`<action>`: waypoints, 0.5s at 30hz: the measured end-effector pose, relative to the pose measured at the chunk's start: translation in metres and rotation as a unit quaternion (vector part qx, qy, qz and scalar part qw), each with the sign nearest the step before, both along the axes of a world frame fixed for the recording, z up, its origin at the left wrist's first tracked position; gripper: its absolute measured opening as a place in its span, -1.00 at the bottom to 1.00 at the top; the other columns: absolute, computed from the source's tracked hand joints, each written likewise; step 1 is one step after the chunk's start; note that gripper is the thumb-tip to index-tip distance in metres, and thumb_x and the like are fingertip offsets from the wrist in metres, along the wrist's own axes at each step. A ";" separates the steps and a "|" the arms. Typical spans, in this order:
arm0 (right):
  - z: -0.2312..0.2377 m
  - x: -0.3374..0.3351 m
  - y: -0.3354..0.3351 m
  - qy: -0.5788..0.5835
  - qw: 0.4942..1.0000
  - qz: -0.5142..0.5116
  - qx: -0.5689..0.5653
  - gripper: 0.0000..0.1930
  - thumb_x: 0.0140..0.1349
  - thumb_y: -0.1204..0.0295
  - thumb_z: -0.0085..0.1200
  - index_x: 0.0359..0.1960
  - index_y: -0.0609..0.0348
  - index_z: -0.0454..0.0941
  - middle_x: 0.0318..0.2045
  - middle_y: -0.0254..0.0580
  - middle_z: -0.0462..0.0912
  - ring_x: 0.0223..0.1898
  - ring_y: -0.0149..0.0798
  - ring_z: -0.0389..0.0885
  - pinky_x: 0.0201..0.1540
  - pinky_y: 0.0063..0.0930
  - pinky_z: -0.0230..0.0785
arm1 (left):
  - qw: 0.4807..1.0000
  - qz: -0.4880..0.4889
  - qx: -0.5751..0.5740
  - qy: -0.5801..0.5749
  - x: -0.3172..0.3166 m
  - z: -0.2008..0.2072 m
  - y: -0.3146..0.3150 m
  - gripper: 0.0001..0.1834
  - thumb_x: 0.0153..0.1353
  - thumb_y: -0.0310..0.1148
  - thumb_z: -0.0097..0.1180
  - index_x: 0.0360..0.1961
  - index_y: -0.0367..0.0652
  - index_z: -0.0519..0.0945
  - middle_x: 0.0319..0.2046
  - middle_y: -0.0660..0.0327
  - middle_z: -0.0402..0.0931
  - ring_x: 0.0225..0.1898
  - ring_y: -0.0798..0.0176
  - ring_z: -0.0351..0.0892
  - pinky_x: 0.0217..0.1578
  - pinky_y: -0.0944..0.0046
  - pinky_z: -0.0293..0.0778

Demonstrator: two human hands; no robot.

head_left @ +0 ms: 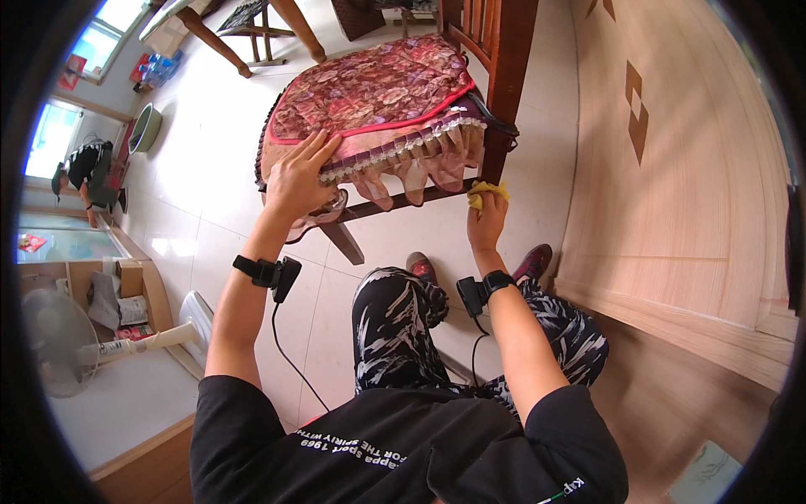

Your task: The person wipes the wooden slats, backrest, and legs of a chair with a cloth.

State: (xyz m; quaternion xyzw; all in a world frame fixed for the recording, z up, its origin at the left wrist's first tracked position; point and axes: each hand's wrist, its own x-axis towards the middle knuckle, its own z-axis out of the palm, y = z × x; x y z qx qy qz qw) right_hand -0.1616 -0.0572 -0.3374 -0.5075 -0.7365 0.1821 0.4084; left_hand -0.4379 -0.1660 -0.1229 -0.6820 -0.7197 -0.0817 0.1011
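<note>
A dark wooden chair [510,71] stands in front of me, its slatted back toward the right. Over its seat lies a red floral cushion [369,88] with pink piping and a ruffled, lace-trimmed skirt [411,164]. My left hand [295,183] rests on the cushion's near left corner, fingers stretched out over the edge; its thumb is partly hidden. My right hand [487,227] pinches a crumpled yellow cloth [489,193] against the lower end of the chair's back post, where the seat's front rail [403,202] meets it. Both wrists wear black straps with cabled devices.
A light wood cabinet front [663,193] runs along the right. At the left are a standing fan [63,340] and an open shelf [126,294]. Farther off, a person [88,172] bends near a green basin [146,128]. Table legs [214,42] stand beyond the chair.
</note>
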 end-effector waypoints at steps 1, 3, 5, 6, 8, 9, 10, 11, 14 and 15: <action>-0.004 0.001 0.002 -0.004 1.000 0.004 -0.006 -0.76 -0.06 0.53 -0.03 -0.27 0.18 0.45 -0.22 -0.02 0.42 -0.13 0.09 0.32 -0.04 -0.16 0.21 | 1.000 0.006 -0.011 -0.008 0.001 0.001 0.000 -0.17 -0.33 -0.30 0.20 0.15 0.11 0.31 0.15 0.14 0.25 0.13 0.15 0.29 0.04 0.21 0.33; -0.024 0.009 -0.004 -0.006 0.998 0.017 -0.056 -0.75 -0.03 0.49 -0.05 -0.25 0.19 0.45 -0.22 0.01 0.44 -0.13 0.09 0.36 -0.06 -0.16 0.24 | 0.999 0.017 -0.033 -0.024 0.004 0.003 -0.002 -0.19 -0.30 -0.32 0.20 0.15 0.08 0.31 0.14 0.13 0.25 0.15 0.14 0.26 0.07 0.21 0.29; -0.057 0.021 -0.006 0.000 0.986 0.017 -0.169 -0.74 -0.01 0.45 -0.05 -0.23 0.20 0.45 -0.23 0.03 0.47 -0.14 0.09 0.41 -0.09 -0.16 0.27 | 0.999 0.005 -0.030 -0.025 0.007 0.007 0.001 -0.19 -0.30 -0.34 0.20 0.15 0.06 0.31 0.14 0.11 0.25 0.15 0.13 0.26 0.07 0.20 0.29; -0.084 0.030 0.000 0.010 0.967 0.010 -0.255 -0.73 0.00 0.42 -0.04 -0.22 0.21 0.46 -0.25 0.05 0.49 -0.16 0.09 0.44 -0.11 -0.17 0.29 | 0.999 -0.006 -0.023 -0.027 0.010 0.009 0.006 -0.19 -0.30 -0.34 0.20 0.14 0.06 0.31 0.14 0.11 0.25 0.15 0.12 0.26 0.07 0.20 0.29; -0.092 0.027 0.000 0.038 0.940 0.013 -0.337 -0.71 0.02 0.36 -0.03 -0.22 0.22 0.47 -0.28 0.07 0.53 -0.20 0.07 0.49 -0.15 -0.18 0.33 | 0.999 -0.011 -0.018 -0.033 0.008 0.008 0.003 -0.19 -0.31 -0.35 0.20 0.14 0.05 0.31 0.14 0.10 0.25 0.14 0.12 0.27 0.07 0.20 0.30; -0.077 0.023 0.004 0.054 0.942 0.015 -0.330 -0.70 0.02 0.33 -0.03 -0.22 0.23 0.48 -0.31 0.07 0.55 -0.22 0.07 0.51 -0.17 -0.19 0.34 | 0.999 -0.008 -0.011 -0.031 0.006 0.008 0.001 -0.19 -0.31 -0.35 0.20 0.14 0.04 0.31 0.13 0.09 0.26 0.13 0.10 0.28 0.07 0.20 0.29; -0.061 0.018 0.009 0.070 0.944 0.016 -0.322 -0.69 0.03 0.30 -0.02 -0.23 0.23 0.48 -0.33 0.08 0.56 -0.24 0.06 0.53 -0.20 -0.20 0.36 | 0.999 -0.007 -0.010 -0.032 0.005 0.008 -0.001 -0.19 -0.31 -0.36 0.20 0.14 0.04 0.32 0.13 0.08 0.26 0.13 0.10 0.28 0.07 0.19 0.29; -0.045 0.014 0.019 0.108 0.941 -0.005 -0.320 -0.70 0.03 0.28 -0.02 -0.27 0.23 0.50 -0.39 0.07 0.58 -0.27 0.08 0.53 -0.22 -0.21 0.36 | 0.999 -0.010 -0.006 -0.032 0.006 0.010 -0.002 -0.19 -0.31 -0.36 0.20 0.14 0.03 0.32 0.13 0.08 0.26 0.13 0.10 0.28 0.07 0.19 0.29; 0.028 0.009 0.025 0.098 0.955 0.011 -0.280 -0.71 0.05 0.28 -0.05 -0.29 0.25 0.49 -0.39 0.09 0.57 -0.26 0.09 0.53 -0.23 -0.20 0.35 | 0.999 -0.010 -0.009 -0.034 0.005 0.012 -0.010 -0.22 -0.28 -0.33 0.21 0.13 0.02 0.32 0.12 0.08 0.27 0.14 0.10 0.27 0.07 0.19 0.29; 0.055 0.008 0.024 0.088 0.968 0.009 -0.234 -0.71 0.05 0.30 -0.07 -0.30 0.28 0.48 -0.38 0.13 0.56 -0.28 0.10 0.52 -0.23 -0.20 0.35 | 0.999 -0.007 -0.006 -0.034 0.005 0.013 -0.014 -0.22 -0.27 -0.32 0.22 0.13 0.02 0.32 0.12 0.08 0.27 0.14 0.11 0.27 0.07 0.19 0.28</action>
